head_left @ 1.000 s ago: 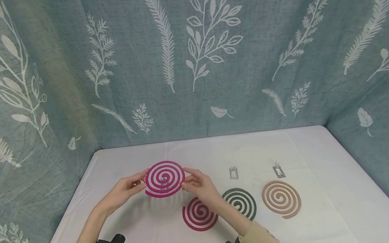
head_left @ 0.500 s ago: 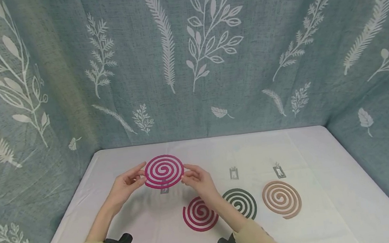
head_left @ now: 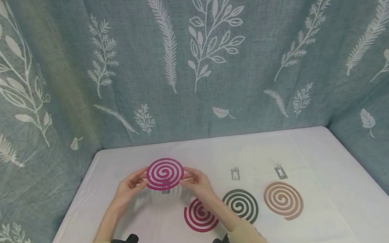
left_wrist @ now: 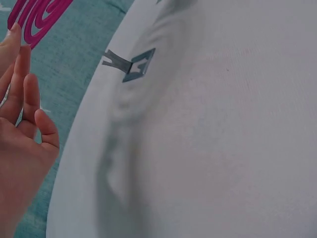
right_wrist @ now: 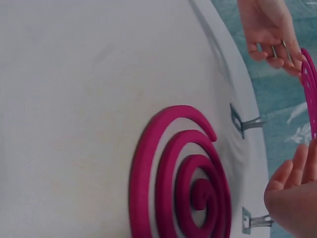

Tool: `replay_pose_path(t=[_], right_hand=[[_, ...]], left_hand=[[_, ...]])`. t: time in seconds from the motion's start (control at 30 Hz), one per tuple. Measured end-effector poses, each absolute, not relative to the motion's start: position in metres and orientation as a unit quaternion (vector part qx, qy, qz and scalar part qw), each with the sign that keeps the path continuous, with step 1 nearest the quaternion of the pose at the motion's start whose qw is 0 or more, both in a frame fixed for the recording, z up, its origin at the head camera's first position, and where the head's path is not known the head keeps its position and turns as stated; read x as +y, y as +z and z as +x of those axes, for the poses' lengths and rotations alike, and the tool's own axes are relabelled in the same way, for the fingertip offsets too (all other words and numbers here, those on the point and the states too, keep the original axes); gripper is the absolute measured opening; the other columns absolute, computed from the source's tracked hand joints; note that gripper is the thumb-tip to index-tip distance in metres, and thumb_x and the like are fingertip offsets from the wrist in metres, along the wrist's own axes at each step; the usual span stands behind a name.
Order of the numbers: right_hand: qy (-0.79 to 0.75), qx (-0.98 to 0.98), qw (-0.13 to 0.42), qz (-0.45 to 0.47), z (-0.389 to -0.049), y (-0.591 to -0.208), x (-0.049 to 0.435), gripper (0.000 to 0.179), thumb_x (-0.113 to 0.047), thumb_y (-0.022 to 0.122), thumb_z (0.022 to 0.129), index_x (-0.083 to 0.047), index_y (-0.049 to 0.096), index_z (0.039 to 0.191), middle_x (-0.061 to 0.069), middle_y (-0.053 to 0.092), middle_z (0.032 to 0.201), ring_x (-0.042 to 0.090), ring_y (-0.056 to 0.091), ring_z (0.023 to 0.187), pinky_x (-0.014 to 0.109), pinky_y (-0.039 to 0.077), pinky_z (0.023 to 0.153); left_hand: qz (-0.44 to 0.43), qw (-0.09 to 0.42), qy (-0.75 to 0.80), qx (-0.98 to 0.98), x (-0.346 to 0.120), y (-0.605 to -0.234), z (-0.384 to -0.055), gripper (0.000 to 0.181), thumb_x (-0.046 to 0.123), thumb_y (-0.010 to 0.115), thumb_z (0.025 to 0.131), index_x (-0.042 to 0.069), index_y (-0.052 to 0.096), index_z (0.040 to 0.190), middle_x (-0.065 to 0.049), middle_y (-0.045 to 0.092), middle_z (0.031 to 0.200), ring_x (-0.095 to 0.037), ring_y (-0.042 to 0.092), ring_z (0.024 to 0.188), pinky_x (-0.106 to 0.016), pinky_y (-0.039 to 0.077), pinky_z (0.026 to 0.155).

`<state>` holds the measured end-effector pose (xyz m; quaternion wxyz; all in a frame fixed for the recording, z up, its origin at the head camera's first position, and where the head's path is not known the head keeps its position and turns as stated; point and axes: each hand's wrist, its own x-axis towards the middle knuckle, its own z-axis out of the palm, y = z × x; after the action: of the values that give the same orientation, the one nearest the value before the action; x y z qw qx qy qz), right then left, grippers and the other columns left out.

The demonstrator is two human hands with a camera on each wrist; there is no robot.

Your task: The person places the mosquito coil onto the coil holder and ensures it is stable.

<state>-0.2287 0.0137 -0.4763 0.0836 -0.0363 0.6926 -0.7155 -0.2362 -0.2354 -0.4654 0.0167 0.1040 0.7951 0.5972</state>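
Observation:
A magenta mosquito coil is held up above the white table, its flat face tilted toward the head camera. My left hand pinches its left rim between thumb and fingers. At the right rim, the thumb and fingers of my right hand grip it the same way. In the left wrist view, part of the coil shows at the top corner beside my left fingers. Below and behind it on the table is a small metal coil stand, partly covered by the coil in the head view.
A darker pink coil, partly behind my right forearm, a dark green coil and a tan coil lie in a row. Behind them are a metal stand and another stand. A patterned blue-green curtain surrounds the table.
Both hands have raised the magenta coil away from me, then lowered it slightly. It now looks flatter, and the stand shows past its near rim. The left forearm has shifted right.

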Motion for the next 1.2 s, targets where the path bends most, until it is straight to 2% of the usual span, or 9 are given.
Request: replay_pose_path(t=[0.13, 0.33, 0.53, 0.73, 1.03, 1.13, 1.2], right_hand=[[-0.714, 0.693, 0.088, -0.033, -0.229, -0.484, 0.013, 0.050, -0.016, 0.067, 0.087, -0.010, 0.052, 0.134, 0.011, 0.063, 0.112, 0.011, 0.060, 0.093, 0.038, 0.050, 0.084], [-0.708, 0.700, 0.091, -0.035, -0.229, -0.494, 0.014, 0.052, -0.014, 0.067, 0.086, -0.007, 0.051, 0.135, 0.013, 0.063, 0.110, 0.010, 0.059, 0.090, 0.029, 0.048, 0.077], [-0.706, 0.700, 0.093, -0.049, -0.228, -0.500, 0.016, 0.053, -0.014, 0.066, 0.088, -0.005, 0.048, 0.137, 0.015, 0.062, 0.111, 0.007, 0.057, 0.087, 0.025, 0.047, 0.077], [-0.710, 0.696, 0.098, -0.045, -0.230, -0.501, 0.015, 0.051, -0.012, 0.065, 0.088, -0.004, 0.049, 0.136, 0.014, 0.062, 0.109, 0.005, 0.057, 0.084, 0.023, 0.047, 0.076], [-0.698, 0.709, 0.090, -0.038, -0.236, -0.504, 0.010, 0.050, -0.009, 0.067, 0.086, -0.003, 0.052, 0.133, 0.012, 0.062, 0.105, 0.006, 0.057, 0.082, 0.025, 0.049, 0.075], [-0.697, 0.711, 0.088, -0.034, -0.234, -0.501, 0.008, 0.049, -0.009, 0.067, 0.086, -0.003, 0.052, 0.132, 0.013, 0.062, 0.105, 0.006, 0.056, 0.080, 0.024, 0.049, 0.075], [-0.696, 0.713, 0.083, -0.031, -0.229, -0.491, 0.007, 0.049, -0.007, 0.066, 0.086, -0.001, 0.052, 0.132, 0.016, 0.062, 0.105, 0.006, 0.055, 0.079, 0.024, 0.050, 0.076]], left_hand=[[0.099, 0.023, 0.596, 0.796, -0.237, -0.474, -0.237, 0.051, 0.017, 0.061, 0.092, -0.004, 0.045, 0.136, 0.023, 0.060, 0.099, 0.004, 0.054, 0.095, -0.016, 0.045, 0.079], [0.084, 0.042, 0.596, 0.798, -0.238, -0.487, -0.237, 0.052, 0.018, 0.062, 0.092, -0.004, 0.045, 0.136, 0.021, 0.060, 0.100, 0.003, 0.054, 0.094, -0.020, 0.046, 0.077], [0.083, 0.058, 0.602, 0.792, -0.239, -0.496, -0.237, 0.053, 0.015, 0.062, 0.092, -0.005, 0.043, 0.137, 0.018, 0.060, 0.100, 0.002, 0.056, 0.090, -0.021, 0.048, 0.076], [0.078, 0.054, 0.586, 0.804, -0.239, -0.502, -0.239, 0.054, 0.014, 0.062, 0.091, -0.003, 0.041, 0.139, 0.010, 0.060, 0.106, 0.003, 0.055, 0.090, -0.022, 0.046, 0.071], [0.069, 0.064, 0.603, 0.792, -0.241, -0.505, -0.241, 0.056, 0.011, 0.060, 0.092, -0.001, 0.037, 0.142, -0.005, 0.059, 0.115, 0.003, 0.054, 0.092, -0.016, 0.048, 0.079], [0.075, 0.069, 0.612, 0.784, -0.242, -0.505, -0.242, 0.056, 0.009, 0.058, 0.093, -0.003, 0.034, 0.143, -0.003, 0.060, 0.114, 0.004, 0.055, 0.092, -0.017, 0.048, 0.079], [0.082, 0.069, 0.619, 0.778, -0.243, -0.505, -0.242, 0.057, 0.012, 0.059, 0.093, -0.001, 0.035, 0.143, 0.003, 0.061, 0.112, 0.005, 0.056, 0.091, -0.018, 0.048, 0.078]])
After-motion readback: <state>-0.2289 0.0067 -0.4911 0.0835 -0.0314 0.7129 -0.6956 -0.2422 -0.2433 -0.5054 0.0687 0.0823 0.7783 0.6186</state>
